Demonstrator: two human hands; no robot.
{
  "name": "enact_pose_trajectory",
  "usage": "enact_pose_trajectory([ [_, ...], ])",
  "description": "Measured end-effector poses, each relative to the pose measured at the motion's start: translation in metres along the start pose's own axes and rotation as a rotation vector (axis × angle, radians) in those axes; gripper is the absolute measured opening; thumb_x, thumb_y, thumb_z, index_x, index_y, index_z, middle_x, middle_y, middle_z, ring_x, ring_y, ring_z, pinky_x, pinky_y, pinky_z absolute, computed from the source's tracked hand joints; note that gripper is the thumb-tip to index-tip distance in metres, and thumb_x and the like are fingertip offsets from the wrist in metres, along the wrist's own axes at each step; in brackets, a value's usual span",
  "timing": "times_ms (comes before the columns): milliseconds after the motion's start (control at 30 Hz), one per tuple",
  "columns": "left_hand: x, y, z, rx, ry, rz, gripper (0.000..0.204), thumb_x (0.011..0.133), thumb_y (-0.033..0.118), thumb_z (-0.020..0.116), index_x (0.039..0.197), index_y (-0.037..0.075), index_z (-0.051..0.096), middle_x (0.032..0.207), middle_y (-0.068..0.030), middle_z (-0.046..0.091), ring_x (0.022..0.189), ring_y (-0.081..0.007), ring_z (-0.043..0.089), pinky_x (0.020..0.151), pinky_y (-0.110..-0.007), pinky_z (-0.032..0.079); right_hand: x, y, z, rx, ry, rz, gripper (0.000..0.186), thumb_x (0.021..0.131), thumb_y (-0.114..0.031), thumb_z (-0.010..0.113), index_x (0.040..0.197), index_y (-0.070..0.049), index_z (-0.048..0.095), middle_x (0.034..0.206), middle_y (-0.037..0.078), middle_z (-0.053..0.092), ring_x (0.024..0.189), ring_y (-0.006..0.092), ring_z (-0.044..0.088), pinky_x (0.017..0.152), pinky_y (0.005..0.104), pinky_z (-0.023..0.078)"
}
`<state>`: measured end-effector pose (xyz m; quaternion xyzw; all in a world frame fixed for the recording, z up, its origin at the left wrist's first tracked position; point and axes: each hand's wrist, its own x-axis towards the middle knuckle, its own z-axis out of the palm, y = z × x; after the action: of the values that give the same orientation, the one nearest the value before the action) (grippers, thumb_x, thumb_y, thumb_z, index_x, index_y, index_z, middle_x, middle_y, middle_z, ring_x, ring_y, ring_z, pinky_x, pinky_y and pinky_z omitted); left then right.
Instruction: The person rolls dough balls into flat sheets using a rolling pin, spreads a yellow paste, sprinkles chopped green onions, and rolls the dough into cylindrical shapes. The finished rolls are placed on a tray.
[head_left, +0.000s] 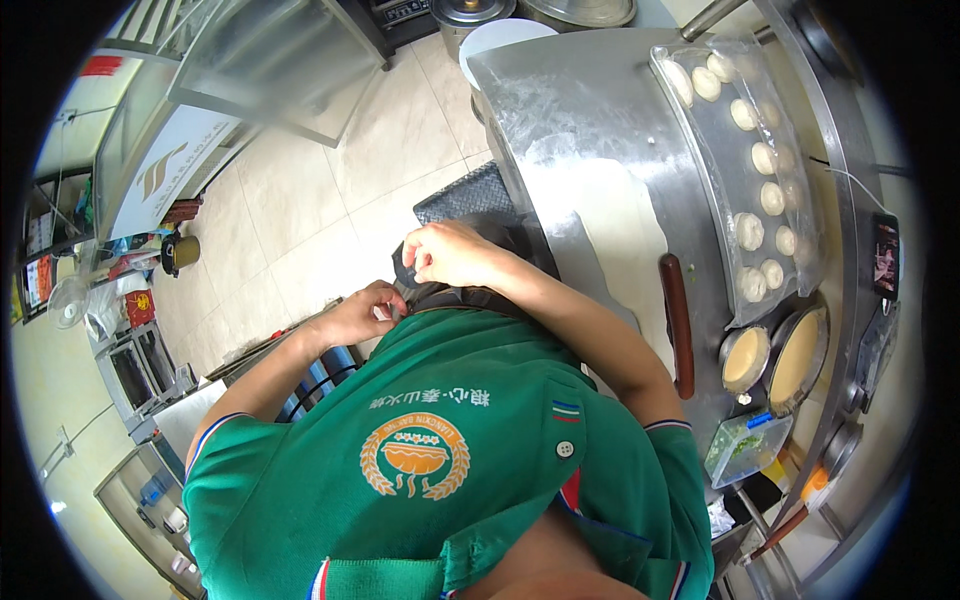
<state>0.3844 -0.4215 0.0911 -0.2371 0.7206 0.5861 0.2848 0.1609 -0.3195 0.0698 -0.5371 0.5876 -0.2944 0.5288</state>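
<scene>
Green shirt [450, 470] up close, and at its hem both hands pinch the dark apron [470, 297]: left hand [358, 315] low at the waist, right hand [450, 253] nearer the floured table [590, 150], gripping its top edge.

Dough rounds [750, 232]; rolling pin [678, 320]; steel counter [580, 110]
</scene>
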Motion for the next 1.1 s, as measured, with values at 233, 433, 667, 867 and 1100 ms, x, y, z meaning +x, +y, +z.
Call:
enact_pose_trajectory([
  [233, 0.022, -0.021, 0.001, -0.307, -0.122, -0.175, 0.023, 0.089, 0.011, 0.062, 0.111, 0.005, 0.065, 0.095, 0.0006, 0.064, 0.089, -0.007, 0.058, 0.076, -0.023, 0.049, 0.014, 0.022, 0.009, 0.011, -0.111, -0.006, 0.032, 0.068, -0.008, 0.081, 0.099, -0.003, 0.074, 0.087, 0.014, 0.074, 0.08, 0.0232, 0.072, 0.071, 0.0354, 0.056],
  [433, 0.038, -0.059, 0.013, -0.161, 0.167, 0.241, 0.015, 0.085, -0.008, 0.064, 0.093, 0.004, 0.059, 0.109, -0.0037, 0.05, 0.098, -0.012, 0.054, 0.08, -0.025, 0.05, 0.022, 0.028, -0.005, -0.088, -0.206, 0.06, 0.027, 0.06, -0.007, 0.084, 0.086, -0.008, 0.077, 0.086, 0.011, 0.075, 0.083, 0.0247, 0.071, 0.071, 0.0385, 0.055],
  [667, 0.038, -0.014, 0.008, 0.108, 0.437, 0.283, 0.016, 0.086, -0.006, 0.065, 0.094, 0.007, 0.059, 0.114, -0.0055, 0.053, 0.096, -0.016, 0.055, 0.077, -0.029, 0.045, 0.029, 0.037, 0.002, 0.066, -0.246, 0.048, 0.012, 0.073, -0.012, 0.078, 0.083, -0.006, 0.074, 0.077, 0.005, 0.071, 0.073, 0.0169, 0.063, 0.066, 0.0347, 0.049],
  [867, 0.043, -0.017, -0.005, -0.319, 0.191, 0.119, 0.008, 0.096, -0.001, 0.058, 0.102, 0.004, 0.059, 0.093, 0.0013, 0.063, 0.084, -0.0055, 0.056, 0.077, -0.022, 0.043, 0.05, 0.069, 0.01, 0.512, -0.477, -0.019, 0.023, 0.085, -0.024, 0.076, 0.088, -0.003, 0.07, 0.074, 0.0, 0.062, 0.067, 0.0116, 0.054, 0.063, 0.0296, 0.044],
  [1100, 0.066, 0.013, -0.005, -0.271, -0.049, 0.112, 0.027, 0.09, -0.008, 0.06, 0.114, 0.004, 0.058, 0.109, -0.0038, 0.061, 0.095, -0.0125, 0.059, 0.088, -0.025, 0.046, 0.037, 0.088, 0.005, 0.689, -0.52, 0.021, 0.033, 0.085, -0.034, 0.078, 0.092, -0.003, 0.069, 0.077, 0.001, 0.064, 0.07, 0.0123, 0.057, 0.066, 0.0294, 0.046],
])
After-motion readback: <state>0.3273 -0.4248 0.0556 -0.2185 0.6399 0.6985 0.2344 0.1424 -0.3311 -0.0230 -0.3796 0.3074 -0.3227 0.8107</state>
